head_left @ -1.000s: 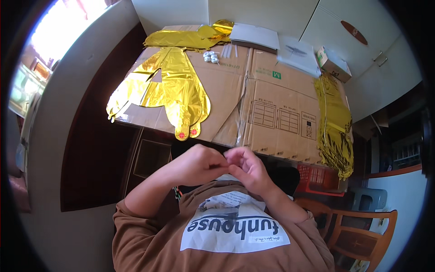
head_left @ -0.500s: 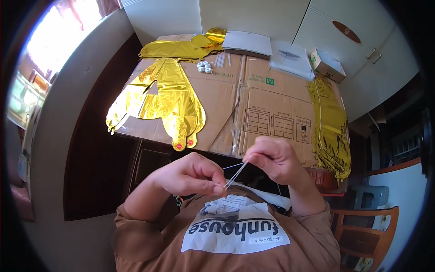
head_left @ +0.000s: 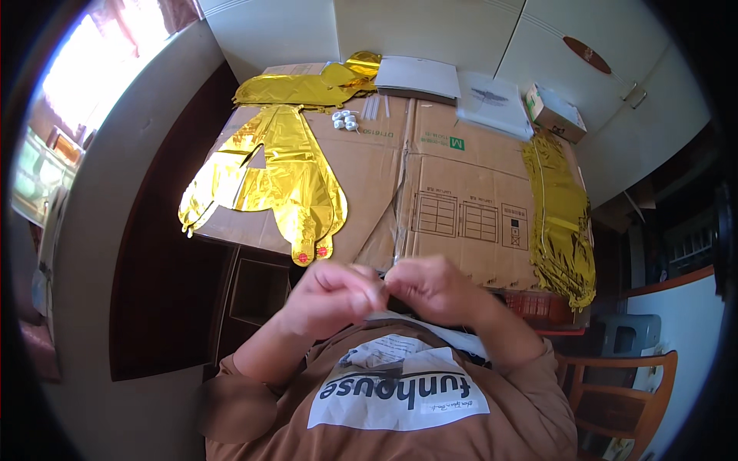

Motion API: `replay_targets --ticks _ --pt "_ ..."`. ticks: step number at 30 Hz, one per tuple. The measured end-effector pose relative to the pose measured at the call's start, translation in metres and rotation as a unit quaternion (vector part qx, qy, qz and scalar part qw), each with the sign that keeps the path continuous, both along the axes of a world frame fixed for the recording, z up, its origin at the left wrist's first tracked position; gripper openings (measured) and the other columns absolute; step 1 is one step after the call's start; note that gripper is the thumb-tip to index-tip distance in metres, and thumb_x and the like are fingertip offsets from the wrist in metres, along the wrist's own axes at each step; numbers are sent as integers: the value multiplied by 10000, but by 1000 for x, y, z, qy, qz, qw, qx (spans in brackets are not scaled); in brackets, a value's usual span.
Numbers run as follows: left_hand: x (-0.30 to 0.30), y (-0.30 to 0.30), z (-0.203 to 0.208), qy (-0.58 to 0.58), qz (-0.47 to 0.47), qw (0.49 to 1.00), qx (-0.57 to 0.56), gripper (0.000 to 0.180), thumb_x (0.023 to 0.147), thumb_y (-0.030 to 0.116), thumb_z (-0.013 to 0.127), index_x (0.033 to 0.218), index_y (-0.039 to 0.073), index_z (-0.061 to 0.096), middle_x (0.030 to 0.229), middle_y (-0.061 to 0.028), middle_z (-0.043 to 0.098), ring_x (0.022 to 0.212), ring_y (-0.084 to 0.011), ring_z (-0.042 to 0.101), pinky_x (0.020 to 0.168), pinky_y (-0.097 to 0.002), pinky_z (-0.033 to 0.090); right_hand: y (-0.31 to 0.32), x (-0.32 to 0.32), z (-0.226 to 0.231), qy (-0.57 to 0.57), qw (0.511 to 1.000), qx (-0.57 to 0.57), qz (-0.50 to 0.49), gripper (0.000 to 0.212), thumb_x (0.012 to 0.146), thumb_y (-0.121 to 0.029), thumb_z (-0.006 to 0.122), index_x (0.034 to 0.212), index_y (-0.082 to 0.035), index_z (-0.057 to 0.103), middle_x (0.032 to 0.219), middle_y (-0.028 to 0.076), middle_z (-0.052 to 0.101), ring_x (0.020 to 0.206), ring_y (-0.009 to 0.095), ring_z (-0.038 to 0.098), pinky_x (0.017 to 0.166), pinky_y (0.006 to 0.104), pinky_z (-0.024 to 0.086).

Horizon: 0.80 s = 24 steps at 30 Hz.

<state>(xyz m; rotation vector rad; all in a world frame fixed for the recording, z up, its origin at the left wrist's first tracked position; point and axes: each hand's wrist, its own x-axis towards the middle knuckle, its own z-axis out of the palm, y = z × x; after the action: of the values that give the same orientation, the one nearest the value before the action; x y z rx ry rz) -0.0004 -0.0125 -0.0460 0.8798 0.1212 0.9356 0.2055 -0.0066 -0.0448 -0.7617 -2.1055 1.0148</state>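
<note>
My left hand (head_left: 334, 298) and my right hand (head_left: 437, 289) meet in front of my chest, just off the near edge of the cardboard-covered table. Both are closed in a pinch, fingertips almost touching and slightly blurred. The white string stretched between them half a second ago is hardly visible now, mostly hidden by the fingers. Beyond my left hand lies a flat gold foil balloon (head_left: 311, 184) shaped like a letter A, its two red-marked tabs hanging near the table edge.
Small white ribbon rolls (head_left: 346, 121) and thin clear straws (head_left: 376, 107) lie behind the balloon. More gold foil (head_left: 288, 89) is at the back, with a gold fringe bundle (head_left: 561, 223) at right. A grey-white box (head_left: 417, 75) and small carton (head_left: 555, 113) stand behind. A wooden chair (head_left: 661, 384) is at lower right.
My hands have come together, the left moving up and right, the right moving down and left. The string between them has dropped out of clear sight.
</note>
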Motion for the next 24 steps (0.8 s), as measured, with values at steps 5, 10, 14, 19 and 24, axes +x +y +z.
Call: replay_targets --ticks 5,10,14,19,24 --pt "3 10 -3 343 278 866 237 77 859 30 638 910 -22 664 727 -53 601 658 -121 562 590 -260 438 -10 5 40 0 991 128 44 101 859 -134 620 823 -46 584 712 109 566 656 304 597 561 360 463" --pt "15 4 10 363 177 809 427 113 836 25 668 943 15 704 763 -82 646 657 -162 592 650 -268 459 10 5 26 17 999 15 -33 127 869 -134 612 796 -35 583 684 110 567 638 302 588 551 360 452" --pt "-1 -3 17 236 -35 956 169 121 867 36 634 960 -9 696 776 -77 656 693 -147 596 688 -278 460 5 6 18 28 999 -17 -6 142 879 -134 603 797 -21 578 686 119 566 639 300 586 562 364 451" --pt "4 11 1 285 347 882 142 103 873 10 604 940 -7 680 750 -62 646 631 -132 561 583 -262 427 -11 -1 6 28 999 12 14 101 869 -122 621 826 -36 593 721 124 572 636 294 589 569 363 457" --pt "3 -2 7 309 67 932 179 105 871 19 618 937 14 701 780 -62 660 712 -117 611 644 -256 474 13 15 24 47 995 52 -77 131 861 -154 639 802 -42 606 706 106 575 638 277 596 565 346 460"
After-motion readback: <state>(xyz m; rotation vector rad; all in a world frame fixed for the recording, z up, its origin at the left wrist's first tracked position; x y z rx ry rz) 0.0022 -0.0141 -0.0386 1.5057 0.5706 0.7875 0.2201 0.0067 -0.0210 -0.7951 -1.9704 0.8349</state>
